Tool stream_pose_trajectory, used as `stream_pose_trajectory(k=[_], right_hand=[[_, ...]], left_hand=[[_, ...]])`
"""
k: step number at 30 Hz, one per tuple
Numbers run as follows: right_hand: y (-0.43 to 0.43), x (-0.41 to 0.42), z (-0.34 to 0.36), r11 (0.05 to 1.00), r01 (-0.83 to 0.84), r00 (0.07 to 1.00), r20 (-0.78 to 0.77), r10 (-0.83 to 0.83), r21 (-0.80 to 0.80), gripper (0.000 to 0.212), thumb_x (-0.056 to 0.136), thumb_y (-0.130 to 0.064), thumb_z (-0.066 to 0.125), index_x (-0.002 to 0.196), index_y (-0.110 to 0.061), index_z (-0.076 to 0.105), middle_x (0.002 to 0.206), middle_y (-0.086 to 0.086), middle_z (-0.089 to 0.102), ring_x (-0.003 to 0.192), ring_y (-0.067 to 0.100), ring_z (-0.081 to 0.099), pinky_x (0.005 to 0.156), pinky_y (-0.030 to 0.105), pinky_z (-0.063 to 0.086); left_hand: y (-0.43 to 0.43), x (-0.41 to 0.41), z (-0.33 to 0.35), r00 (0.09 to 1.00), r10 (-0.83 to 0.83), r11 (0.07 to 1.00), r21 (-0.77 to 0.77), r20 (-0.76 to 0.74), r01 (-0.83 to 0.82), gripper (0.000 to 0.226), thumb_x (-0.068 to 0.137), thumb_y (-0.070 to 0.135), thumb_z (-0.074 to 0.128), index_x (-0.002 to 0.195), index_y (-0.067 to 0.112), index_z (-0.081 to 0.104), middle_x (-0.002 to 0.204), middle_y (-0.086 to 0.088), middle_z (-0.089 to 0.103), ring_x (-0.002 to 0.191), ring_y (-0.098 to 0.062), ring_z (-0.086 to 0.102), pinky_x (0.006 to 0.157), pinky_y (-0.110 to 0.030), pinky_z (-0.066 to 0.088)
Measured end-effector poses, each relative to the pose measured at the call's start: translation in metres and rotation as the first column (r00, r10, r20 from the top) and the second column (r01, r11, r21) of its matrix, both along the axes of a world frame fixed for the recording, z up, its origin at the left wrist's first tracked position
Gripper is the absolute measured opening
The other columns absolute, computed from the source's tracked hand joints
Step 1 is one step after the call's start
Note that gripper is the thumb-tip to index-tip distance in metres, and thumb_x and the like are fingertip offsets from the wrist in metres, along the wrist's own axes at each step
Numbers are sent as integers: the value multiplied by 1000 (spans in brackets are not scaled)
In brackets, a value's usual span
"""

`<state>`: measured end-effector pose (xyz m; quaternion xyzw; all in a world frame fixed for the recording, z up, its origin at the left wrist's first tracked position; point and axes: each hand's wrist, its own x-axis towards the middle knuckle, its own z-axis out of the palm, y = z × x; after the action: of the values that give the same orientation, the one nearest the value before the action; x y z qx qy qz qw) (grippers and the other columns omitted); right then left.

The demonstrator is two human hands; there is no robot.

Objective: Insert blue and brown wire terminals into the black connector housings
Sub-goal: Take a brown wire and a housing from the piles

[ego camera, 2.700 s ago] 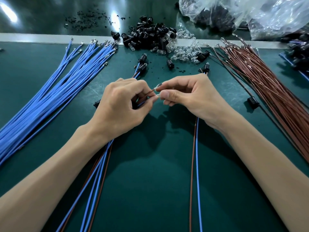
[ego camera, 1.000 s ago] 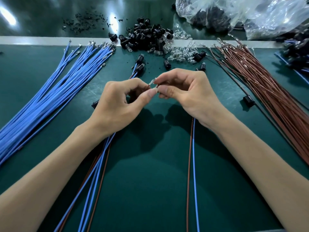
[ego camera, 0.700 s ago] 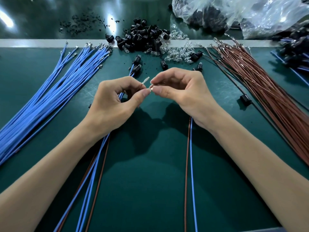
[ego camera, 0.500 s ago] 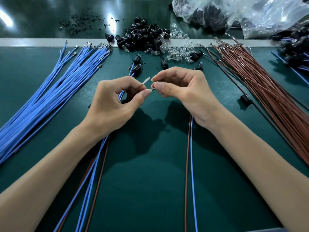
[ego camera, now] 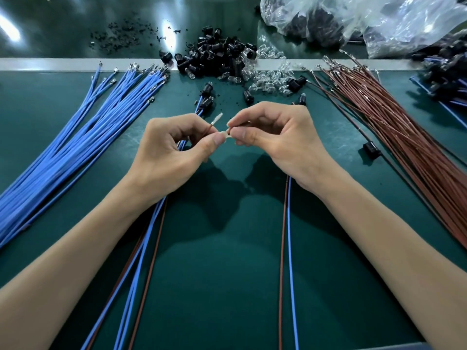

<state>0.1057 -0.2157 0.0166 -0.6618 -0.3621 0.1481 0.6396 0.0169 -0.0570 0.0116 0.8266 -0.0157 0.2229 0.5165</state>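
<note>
Left hand (ego camera: 171, 152) first: its fingers are curled, and thumb and forefinger pinch a brown wire (ego camera: 211, 126) just below its crimp terminal (ego camera: 217, 118), which pokes up and to the right, free of the fingers. Right hand (ego camera: 280, 137) is curled too, its thumb and forefinger pinching a small pale terminal (ego camera: 228, 135) that sits right against the left thumb tip; which wire it belongs to I cannot tell from here. Both hands hover close together above the green mat (ego camera: 227, 286). A blue and brown wire pair (ego camera: 291, 248) runs from under the right palm toward me, and more blue and brown wires (ego camera: 145, 258) trail from beneath the left wrist. The black connector housings (ego camera: 217, 56) lie heaped at the mat's far edge, well apart from both hands, with clear bulbs (ego camera: 267, 77) scattered just to their right. Loose blue wires (ego camera: 75, 147) fan out on the left and loose brown wires (ego camera: 404, 137) on the right, where one single black housing (ego camera: 371, 150) lies beside the bundle. Clear plastic bags (ego camera: 366, 21) sit at the far right.
</note>
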Motion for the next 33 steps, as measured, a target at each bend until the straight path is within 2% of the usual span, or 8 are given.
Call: stream_pose_trajectory(k=[5, 11, 14, 18, 21, 24, 28, 33], right_hand=[[1, -1, -1, 1000, 19, 997, -69, -18, 8, 14, 82, -5, 70, 87, -18, 68, 73, -4, 71, 68, 7, 65, 70, 19, 51], [1, 0, -1, 1000, 8, 994, -109, -7, 4, 11, 81, -5, 71, 84, -15, 71, 66, -6, 69, 63, 5, 63, 66, 18, 51], [1, 0, -2, 1000, 25, 992, -122, -24, 4, 9, 81, -6, 71, 84, -15, 71, 65, -6, 69, 62, 5, 63, 66, 19, 51], [1, -1, -2, 1000, -7, 990, -142, 4, -21, 7, 82, -6, 70, 85, -13, 71, 65, -5, 69, 62, 5, 63, 65, 18, 51], [-2, 1, 0, 999, -42, 986, -160, 38, -19, 8, 83, -5, 69, 87, -12, 71, 68, -5, 71, 64, 4, 65, 67, 17, 52], [-4, 2, 1, 997, -66, 989, -132, 61, -29, 12, 80, -5, 71, 87, -14, 71, 69, -5, 71, 67, 5, 65, 71, 19, 54], [-4, 2, 1, 998, -45, 996, -75, 41, -54, 10, 76, -8, 73, 84, -14, 71, 70, -4, 71, 64, 7, 65, 68, 19, 54], [-1, 1, -1, 997, -18, 999, -36, 15, -70, 12, 82, -2, 69, 89, -12, 69, 68, -6, 71, 60, 6, 64, 64, 17, 51]], left_hand=[[1, 0, -1, 1000, -3, 1000, 19, 2, 3, 9, 84, 15, 68, 75, 16, 64, 57, 14, 59, 54, -4, 48, 56, -17, 41], [0, -1, -1, 1000, -17, 998, 57, -2, 17, 12, 83, 16, 66, 76, 6, 66, 63, -2, 61, 55, -8, 49, 56, -23, 42], [-1, -2, -1, 1000, -18, 998, 55, -8, 18, 10, 83, 15, 66, 76, 8, 66, 63, 0, 60, 55, -4, 48, 56, -17, 42], [-1, -2, 0, 1000, -29, 998, 63, 0, 29, 7, 84, 13, 68, 78, 13, 65, 63, 3, 60, 56, -5, 49, 56, -19, 42], [0, -1, 0, 1000, -22, 999, 40, 5, 21, 8, 84, 14, 68, 77, 17, 64, 59, 12, 59, 55, -4, 49, 55, -19, 42], [0, -1, -1, 1000, -9, 1000, 21, 6, 9, 8, 83, 17, 67, 76, 16, 64, 58, 14, 60, 54, -2, 49, 55, -18, 42], [-2, -1, -1, 999, -29, 998, 56, 14, 28, 9, 84, 16, 66, 76, 18, 63, 64, 1, 61, 56, -6, 49, 56, -22, 43], [-2, -1, -2, 1000, -7, 998, 70, 9, 7, 12, 84, 16, 66, 77, 7, 66, 64, -4, 61, 57, -8, 50, 57, -23, 43]])
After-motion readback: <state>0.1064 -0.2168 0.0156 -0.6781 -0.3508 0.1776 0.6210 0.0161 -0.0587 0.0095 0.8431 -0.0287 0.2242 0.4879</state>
